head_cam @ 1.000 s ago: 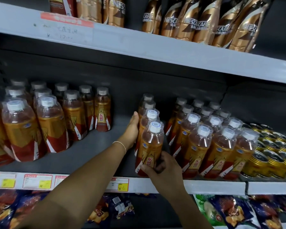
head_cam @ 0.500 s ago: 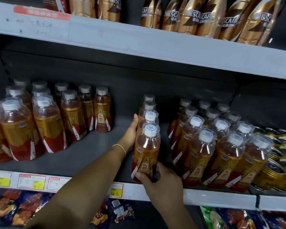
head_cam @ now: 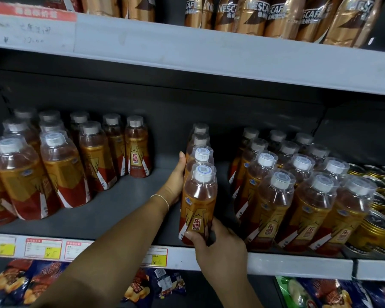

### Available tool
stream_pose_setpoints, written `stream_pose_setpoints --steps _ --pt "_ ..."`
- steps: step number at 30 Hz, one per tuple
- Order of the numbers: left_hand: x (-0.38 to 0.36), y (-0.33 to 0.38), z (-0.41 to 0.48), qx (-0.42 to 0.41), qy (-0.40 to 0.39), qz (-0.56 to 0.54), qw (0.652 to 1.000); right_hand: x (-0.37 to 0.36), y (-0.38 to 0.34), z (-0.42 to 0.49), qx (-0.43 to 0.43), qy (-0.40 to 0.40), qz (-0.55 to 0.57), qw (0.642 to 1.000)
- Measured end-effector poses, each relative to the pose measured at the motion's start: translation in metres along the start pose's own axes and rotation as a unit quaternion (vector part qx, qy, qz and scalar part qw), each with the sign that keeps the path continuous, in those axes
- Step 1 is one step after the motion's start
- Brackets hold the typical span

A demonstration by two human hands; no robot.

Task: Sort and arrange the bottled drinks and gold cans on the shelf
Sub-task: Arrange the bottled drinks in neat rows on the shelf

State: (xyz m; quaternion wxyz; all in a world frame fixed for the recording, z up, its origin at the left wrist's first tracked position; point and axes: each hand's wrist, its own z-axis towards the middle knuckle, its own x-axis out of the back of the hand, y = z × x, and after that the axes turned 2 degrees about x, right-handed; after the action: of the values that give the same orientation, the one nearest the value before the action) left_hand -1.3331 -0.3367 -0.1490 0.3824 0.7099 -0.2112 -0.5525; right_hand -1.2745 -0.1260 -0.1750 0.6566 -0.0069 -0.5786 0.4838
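Observation:
A single row of amber bottled drinks with white caps runs front to back on the middle shelf (head_cam: 125, 214). My right hand (head_cam: 213, 245) grips the base of the front bottle (head_cam: 198, 203) of that row. My left hand (head_cam: 176, 181) lies flat against the left side of the bottles behind it, fingers straight. A block of like bottles (head_cam: 298, 203) stands to the right, and gold cans (head_cam: 378, 227) fill the far right. Another group of bottles (head_cam: 60, 165) stands at the left.
A bare strip of shelf lies between the left group and the held row. The upper shelf (head_cam: 209, 56) carries gold coffee bottles (head_cam: 276, 16). Price tags (head_cam: 42, 247) line the shelf edge. Snack bags (head_cam: 20, 283) hang below.
The row with the front bottle has shifted slightly left, away from the right block, widening the gap. Both hands stay on the row.

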Motion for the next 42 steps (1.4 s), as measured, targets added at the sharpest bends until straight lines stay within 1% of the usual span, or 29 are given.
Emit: stream_pose_setpoints --steps 4,9,11,13,16,18,21,24,27,30,36,42 --pt "-0.006 0.000 -0.003 -0.002 0.009 -0.018 1.000 0.001 -0.001 0.000 -0.003 -0.001 0.006 1.000" --pt "-0.013 -0.003 -0.001 0.001 0.010 -0.009 1.000 0.006 0.004 0.002 -0.007 0.006 0.010 1.000" --pt "-0.012 -0.006 0.001 0.007 0.015 0.040 0.999 0.008 0.006 0.002 -0.009 0.003 0.007 1.000" --pt "-0.009 -0.009 0.003 0.006 0.050 0.098 0.994 0.010 0.008 0.003 -0.011 0.003 0.005 1.000" --pt "-0.015 -0.009 0.002 0.011 0.025 0.062 0.998 0.012 0.011 0.004 -0.012 0.006 0.005 1.000" --pt "-0.015 -0.011 0.006 0.018 0.044 0.068 0.997 0.014 0.013 0.004 -0.014 0.003 0.002 1.000" --pt "-0.019 -0.011 0.005 0.018 0.009 0.043 0.999 0.015 0.016 0.004 -0.013 0.005 0.001 1.000" --pt "-0.027 -0.011 0.003 0.012 0.014 0.066 0.998 0.018 0.019 0.004 -0.015 0.005 -0.008 1.000" --pt "-0.028 -0.014 0.006 0.007 -0.005 0.046 0.999 0.020 0.021 0.003 -0.015 0.006 -0.008 1.000" --pt "-0.029 -0.017 0.010 0.006 0.000 0.032 0.999 0.022 0.023 0.003 -0.016 0.007 -0.013 1.000" --pt "-0.031 -0.020 0.017 0.009 -0.017 0.011 1.000 0.024 0.024 0.002 -0.019 0.011 -0.022 1.000" --pt "-0.036 -0.025 0.023 0.017 -0.026 0.033 0.999 0.026 0.029 0.001 -0.026 0.016 -0.029 0.999"
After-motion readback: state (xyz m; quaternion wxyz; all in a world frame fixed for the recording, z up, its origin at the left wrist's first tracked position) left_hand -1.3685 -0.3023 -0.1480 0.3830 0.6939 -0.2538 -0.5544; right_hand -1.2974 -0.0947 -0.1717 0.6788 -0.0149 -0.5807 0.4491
